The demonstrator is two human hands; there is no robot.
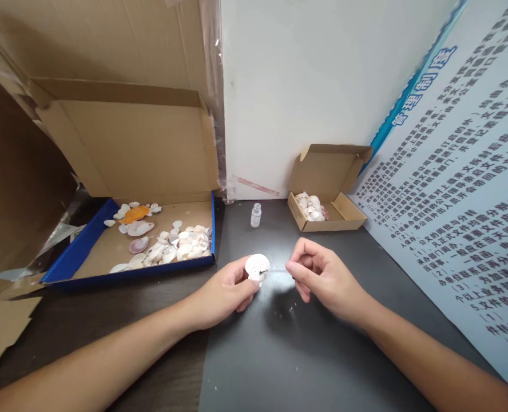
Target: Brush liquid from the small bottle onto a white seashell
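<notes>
My left hand [232, 286] is closed on a white seashell [257, 265], gripped between thumb and fingers above the grey mat. The shell has a ribbed, speckled face, and a dark gap shows near its lower edge. To its right, a little apart from it, my right hand [316, 273] has thumb and forefinger pinched together. Whatever is in that pinch, if anything, is too small to make out. A faint pale streak lies between the two hands. Beyond them stands a small clear bottle [256, 216] with a printed label and no cap visible.
At left, a blue-edged cardboard box [127, 277] holds many seashells [189, 243] and an orange shell [134, 214]. A smaller open cardboard box [333, 225] with white shells [309, 207] stands back right. Tiny white bits dot the mat [254, 366]. A printed board [451, 171] slopes along the right.
</notes>
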